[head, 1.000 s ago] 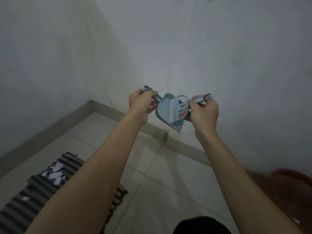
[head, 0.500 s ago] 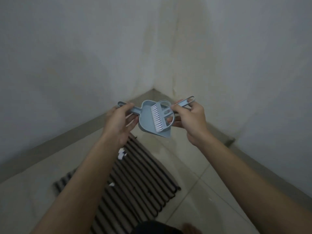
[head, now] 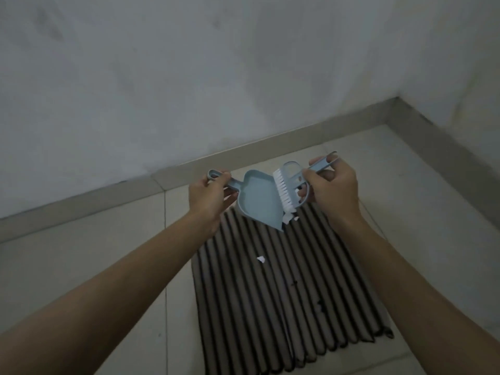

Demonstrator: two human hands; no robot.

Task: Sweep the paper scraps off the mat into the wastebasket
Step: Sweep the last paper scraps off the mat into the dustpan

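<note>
My left hand [head: 208, 197] grips the handle of a small light-blue dustpan [head: 258, 203], held in the air above the far end of the mat. My right hand [head: 331, 189] holds a matching light-blue brush [head: 290, 189] by its handle, with the white bristles resting on the pan's right edge. Below lies a dark ribbed mat [head: 284, 293] on the tiled floor. One white paper scrap [head: 261, 259] lies on the mat near its middle, and a few more scraps [head: 290, 218] show just under the pan's tip, partly hidden by it. The wastebasket is out of view.
White walls meet in a corner at the upper right, with a grey skirting board [head: 108, 196] along the floor. Pale floor tiles [head: 81, 266] surround the mat on the left and right.
The view has swung left and down, so the mat now lies straight below my hands and the room corner sits at the upper right. Both hands still hold the dustpan and brush together.
</note>
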